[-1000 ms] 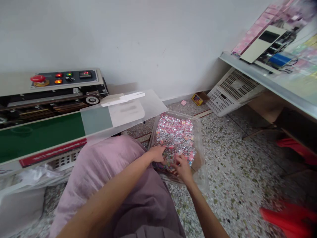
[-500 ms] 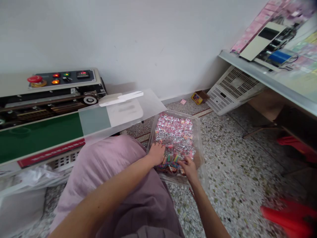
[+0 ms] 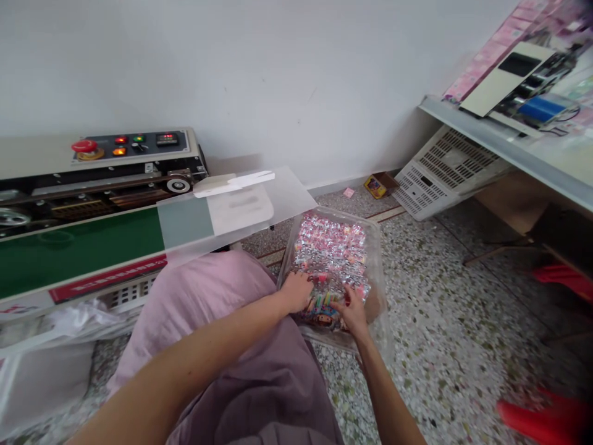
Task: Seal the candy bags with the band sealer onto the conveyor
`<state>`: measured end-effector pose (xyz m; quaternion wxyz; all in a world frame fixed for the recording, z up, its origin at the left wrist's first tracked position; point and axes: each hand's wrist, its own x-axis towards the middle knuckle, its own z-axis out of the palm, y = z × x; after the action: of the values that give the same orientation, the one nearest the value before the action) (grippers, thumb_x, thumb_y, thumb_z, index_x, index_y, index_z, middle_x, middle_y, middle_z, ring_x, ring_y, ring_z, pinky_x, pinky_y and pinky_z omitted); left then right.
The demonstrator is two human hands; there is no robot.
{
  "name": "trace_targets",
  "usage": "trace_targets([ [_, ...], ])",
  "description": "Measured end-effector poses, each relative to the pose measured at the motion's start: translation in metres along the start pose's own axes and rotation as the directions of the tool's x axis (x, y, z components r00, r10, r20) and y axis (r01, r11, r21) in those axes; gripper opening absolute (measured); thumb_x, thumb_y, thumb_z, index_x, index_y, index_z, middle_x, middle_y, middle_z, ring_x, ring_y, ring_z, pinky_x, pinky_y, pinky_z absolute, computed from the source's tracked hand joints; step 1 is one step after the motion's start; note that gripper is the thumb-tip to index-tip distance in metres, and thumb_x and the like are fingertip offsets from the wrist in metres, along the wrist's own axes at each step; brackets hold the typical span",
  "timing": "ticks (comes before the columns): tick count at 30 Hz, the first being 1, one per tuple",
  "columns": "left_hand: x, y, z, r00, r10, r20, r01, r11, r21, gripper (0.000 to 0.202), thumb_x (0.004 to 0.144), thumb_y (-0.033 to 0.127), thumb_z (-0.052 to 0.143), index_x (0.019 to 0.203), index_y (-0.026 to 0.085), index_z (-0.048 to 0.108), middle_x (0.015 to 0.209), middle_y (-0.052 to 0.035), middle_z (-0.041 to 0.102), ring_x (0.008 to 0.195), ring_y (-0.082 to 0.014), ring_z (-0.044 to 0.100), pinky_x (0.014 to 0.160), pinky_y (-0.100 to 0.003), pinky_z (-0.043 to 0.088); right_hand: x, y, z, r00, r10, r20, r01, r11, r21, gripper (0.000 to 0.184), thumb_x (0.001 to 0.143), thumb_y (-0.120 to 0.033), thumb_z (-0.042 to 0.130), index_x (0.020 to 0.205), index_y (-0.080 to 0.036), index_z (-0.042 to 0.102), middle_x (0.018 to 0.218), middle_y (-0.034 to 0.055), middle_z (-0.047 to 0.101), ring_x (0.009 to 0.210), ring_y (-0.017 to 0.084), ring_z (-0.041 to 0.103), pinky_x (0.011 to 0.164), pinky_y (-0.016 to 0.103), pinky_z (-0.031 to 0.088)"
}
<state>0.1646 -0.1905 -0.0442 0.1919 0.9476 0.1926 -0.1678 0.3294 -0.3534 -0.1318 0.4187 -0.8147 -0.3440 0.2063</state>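
Since half a second ago the two hands have drawn a little closer together at the near end of the clear plastic bin [image 3: 378,259], and the view has swung slightly right. Left hand [image 3: 296,290] has its fingers curled down narrowly onto the near left of the heap. Right hand [image 3: 354,312] is curled against the other side, so a bunch of packets [image 3: 322,304], colourful and lying flat, is pinched between them. It sits low in the bin, close to the near wall, on top of the loose pink and silver sweets [image 3: 331,247] that fill the rest.

The bin stands on the speckled floor [image 3: 440,321], its left wall just beside the knee in pink trousers [image 3: 208,290]. Open floor lies to the right and beyond. A clear sheet [image 3: 278,191] juts out from the green belt [image 3: 83,247] of the sealing machine [image 3: 130,179] and overhangs near the bin's far left corner. Well apart to the right are a white crate [image 3: 440,173] leaning under a shelf [image 3: 500,154], and a red stool [image 3: 546,417]
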Motion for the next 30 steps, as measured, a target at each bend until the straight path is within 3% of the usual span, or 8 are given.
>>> trace_targets([
  [3, -0.005, 0.002, 0.006, 1.000, 0.025, 0.018, -0.024, 0.999, -0.033, 0.039, 0.083, 0.027, 0.066, 0.120, 0.017, 0.063, 0.131, -0.0162, 0.060, 0.123, -0.0316, 0.056, 0.100, -0.042, 0.048, -0.005, -0.005, -0.008, 0.998, 0.018, 0.067, -0.021, 0.999, 0.039, 0.050, 0.057, -0.042, 0.079, 0.100, -0.022, 0.066, 0.108, 0.0072, 0.065, 0.111, 0.032, 0.055, 0.100, 0.047, 0.042],
  [6, -0.006, 0.003, 0.012, 0.998, 0.022, 0.061, -0.017, 0.997, -0.076, 0.046, 0.080, 0.028, 0.070, 0.123, 0.018, 0.059, 0.128, -0.0145, 0.063, 0.122, -0.0309, 0.058, 0.099, -0.040, 0.050, -0.014, -0.008, -0.011, 0.981, 0.025, 0.193, -0.048, 0.992, 0.115, 0.050, 0.057, -0.047, 0.081, 0.096, -0.022, 0.063, 0.102, 0.0057, 0.067, 0.101, 0.029, 0.060, 0.092, 0.042, 0.048],
  [9, -0.005, 0.005, 0.017, 0.995, -0.032, 0.096, 0.042, 0.994, -0.100, 0.058, 0.074, 0.030, 0.075, 0.126, 0.016, 0.054, 0.124, -0.0158, 0.066, 0.122, -0.0337, 0.057, 0.096, -0.042, 0.052, -0.020, -0.009, -0.011, 0.949, 0.023, 0.316, -0.084, 0.980, 0.179, 0.062, 0.059, -0.050, 0.080, 0.110, -0.022, 0.060, 0.105, 0.0053, 0.069, 0.096, 0.026, 0.065, 0.086, 0.040, 0.052],
  [12, -0.004, 0.007, 0.020, 0.991, -0.068, 0.111, 0.080, 0.990, -0.113, 0.076, 0.062, 0.030, 0.085, 0.128, 0.017, 0.050, 0.124, -0.0153, 0.066, 0.121, -0.0349, 0.057, 0.095, -0.042, 0.053, -0.018, -0.012, -0.006, 0.913, -0.009, 0.407, -0.072, 0.980, 0.183, 0.085, 0.053, -0.042, 0.086, 0.130, -0.024, 0.055, 0.124, 0.0081, 0.064, 0.113, 0.028, 0.062, 0.099, 0.045, 0.048],
  [14, -0.005, 0.007, 0.020, 0.992, -0.078, 0.099, 0.090, 0.989, -0.121, 0.074, 0.064, 0.028, 0.083, 0.129, 0.017, 0.049, 0.124, -0.0150, 0.066, 0.120, -0.0335, 0.058, 0.096, -0.041, 0.053, -0.017, -0.014, 0.000, 0.893, -0.036, 0.448, -0.046, 0.984, 0.171, 0.091, 0.047, -0.035, 0.089, 0.132, -0.025, 0.056, 0.131, 0.0090, 0.061, 0.123, 0.031, 0.057, 0.108, 0.049, 0.041],
  [19, -0.006, 0.008, 0.018, 0.992, -0.117, 0.042, 0.121, 0.985, -0.120, 0.041, 0.080, 0.017, 0.065, 0.120, 0.015, 0.058, 0.123, -0.0174, 0.064, 0.120, -0.0309, 0.059, 0.098, -0.039, 0.051, -0.012, -0.023, 0.019, 0.882, -0.034, 0.470, -0.085, 0.969, 0.231, 0.100, 0.055, -0.032, 0.085, 0.146, -0.027, 0.044, 0.142, 0.0088, 0.056, 0.128, 0.029, 0.054, 0.110, 0.048, 0.039],
  [25, -0.005, 0.008, 0.013, 0.996, -0.084, 0.008, 0.084, 0.989, -0.119, 0.033, 0.082, 0.018, 0.064, 0.115, 0.015, 0.065, 0.122, -0.0175, 0.065, 0.117, -0.0327, 0.059, 0.095, -0.042, 0.053, -0.005, -0.022, 0.020, 0.868, 0.017, 0.497, -0.165, 0.953, 0.255, 0.068, 0.057, -0.042, 0.082, 0.119, -0.021, 0.062, 0.101, 0.0059, 0.073, 0.091, 0.026, 0.068, 0.084, 0.041, 0.054],
  [30, -0.015, 0.013, 0.006, 1.000, 0.019, -0.016, -0.021, 0.989, -0.147, 0.039, 0.084, 0.011, 0.058, 0.122, 0.020, 0.064, 0.125, -0.0125, 0.066, 0.126, -0.0291, 0.053, 0.103, -0.041, 0.048, -0.006, -0.025, 0.006, 0.907, 0.010, 0.422, -0.112, 0.969, 0.218, 0.062, 0.050, -0.043, 0.087, 0.105, -0.023, 0.067, 0.126, 0.0093, 0.063, 0.112, 0.030, 0.061, 0.095, 0.043, 0.049],
])
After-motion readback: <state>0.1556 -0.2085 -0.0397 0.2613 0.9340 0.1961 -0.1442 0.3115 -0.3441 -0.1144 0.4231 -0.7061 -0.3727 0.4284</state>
